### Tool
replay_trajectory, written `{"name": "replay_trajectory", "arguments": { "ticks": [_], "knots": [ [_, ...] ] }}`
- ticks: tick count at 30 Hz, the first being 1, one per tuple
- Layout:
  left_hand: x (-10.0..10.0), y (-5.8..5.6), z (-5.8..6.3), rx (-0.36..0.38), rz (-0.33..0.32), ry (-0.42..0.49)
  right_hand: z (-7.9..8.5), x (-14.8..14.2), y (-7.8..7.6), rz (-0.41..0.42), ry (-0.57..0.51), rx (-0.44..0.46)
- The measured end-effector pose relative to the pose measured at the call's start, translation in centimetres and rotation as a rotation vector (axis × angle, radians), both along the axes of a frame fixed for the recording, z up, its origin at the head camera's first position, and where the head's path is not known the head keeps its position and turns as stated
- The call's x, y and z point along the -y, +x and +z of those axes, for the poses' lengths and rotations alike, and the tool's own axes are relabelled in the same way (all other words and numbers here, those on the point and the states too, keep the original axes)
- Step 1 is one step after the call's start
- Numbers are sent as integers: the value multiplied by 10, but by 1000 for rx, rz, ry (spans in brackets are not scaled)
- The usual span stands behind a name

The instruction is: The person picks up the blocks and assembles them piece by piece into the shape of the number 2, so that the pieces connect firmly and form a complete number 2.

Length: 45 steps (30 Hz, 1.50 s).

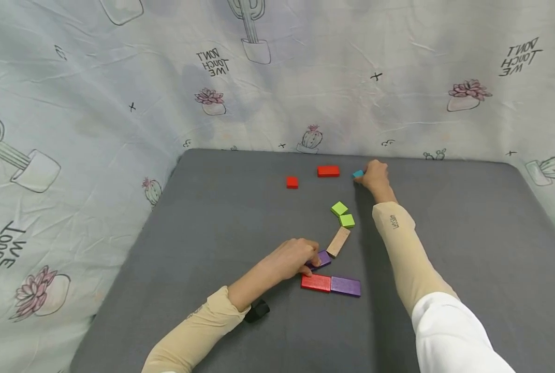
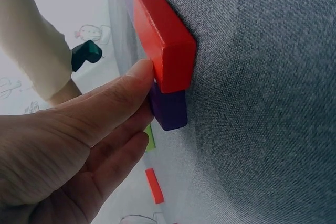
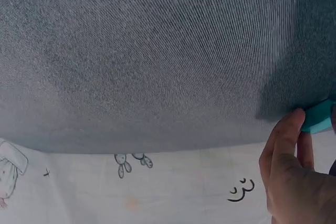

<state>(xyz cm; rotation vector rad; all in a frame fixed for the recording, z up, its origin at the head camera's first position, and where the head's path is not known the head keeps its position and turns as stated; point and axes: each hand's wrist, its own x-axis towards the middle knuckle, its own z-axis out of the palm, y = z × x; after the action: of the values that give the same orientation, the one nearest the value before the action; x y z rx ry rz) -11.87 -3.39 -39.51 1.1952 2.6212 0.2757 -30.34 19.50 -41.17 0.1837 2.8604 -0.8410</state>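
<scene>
My left hand (image 1: 292,259) is down at a purple block (image 1: 324,258), its curled fingers gripping one end. The left thumb tip lies right at a red block (image 2: 165,40), which stands end to end with a second purple block (image 1: 346,286). Near the far edge, my right hand (image 1: 375,178) pinches a small blue block (image 1: 358,174) between thumb and fingers. The right wrist view catches this turquoise-looking block (image 3: 318,117) at its right border, partly cut off. From the gripped purple block, a plain wooden block (image 1: 338,242) and two lime green blocks (image 1: 346,220) run away in a bent line.
A long red block (image 1: 328,171) and a small red block (image 1: 292,182) lie toward the back of the grey table (image 1: 212,217). Behind and left hangs a white cloth (image 1: 165,62) with cactus prints. A black device (image 1: 257,311) sits by the left wrist.
</scene>
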Motion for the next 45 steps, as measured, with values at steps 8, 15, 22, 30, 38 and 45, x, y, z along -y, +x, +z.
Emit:
{"name": "replay_trajectory", "arguments": {
  "ticks": [8, 15, 22, 30, 38, 45],
  "knots": [
    [-3, 0, -2, 2, -7, -7, 7, -25, -1, -43, 15, -40],
    [-1, 0, 1, 3, -14, -9, 24, -46, -5, 1, 100, -120],
    [0, 0, 0, 0, -9, 0, 33, -44, -1, 16, -37, -174],
    [-1, 0, -3, 6, -10, -12, 36, -36, 9, 143, -175, -312],
    [-1, 0, -2, 19, -5, -15, 46, -23, 21, 266, -226, -374],
    [0, 0, -2, 21, -5, -18, 52, -9, 37, 342, -258, -391]
  ]
}}
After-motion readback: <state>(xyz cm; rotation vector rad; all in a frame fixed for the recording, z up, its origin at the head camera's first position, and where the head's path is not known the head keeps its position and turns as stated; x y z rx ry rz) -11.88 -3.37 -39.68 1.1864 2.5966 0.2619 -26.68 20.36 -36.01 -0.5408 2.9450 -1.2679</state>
